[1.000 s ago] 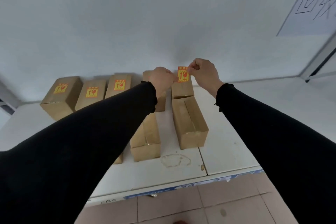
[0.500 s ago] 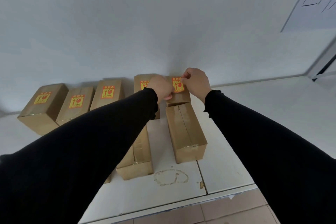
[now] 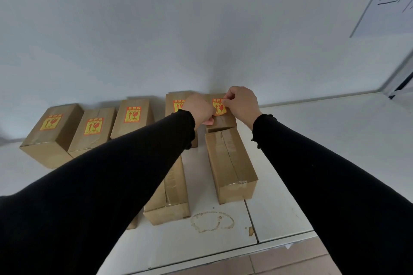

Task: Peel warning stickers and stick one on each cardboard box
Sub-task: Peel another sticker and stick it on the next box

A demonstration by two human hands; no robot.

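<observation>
A yellow-and-red rectangular warning sticker (image 3: 219,107) is being pressed onto the top of the brown cardboard box at the far right of the back row (image 3: 221,118).

In the head view, the sticker's upper right corner is being pinched by the right hand (image 3: 241,105); its lower left edge is being held down by the left hand (image 3: 199,110), fingers curled. Four stickered boxes are lined up to the left on the white table (image 3: 312,140).

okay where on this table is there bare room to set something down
The widest bare patch is the right side of the table, right of the unlabelled box and the right hand. A smaller bare strip lies along the front edge by the ring stain. The back left is crowded with labelled boxes.
</observation>
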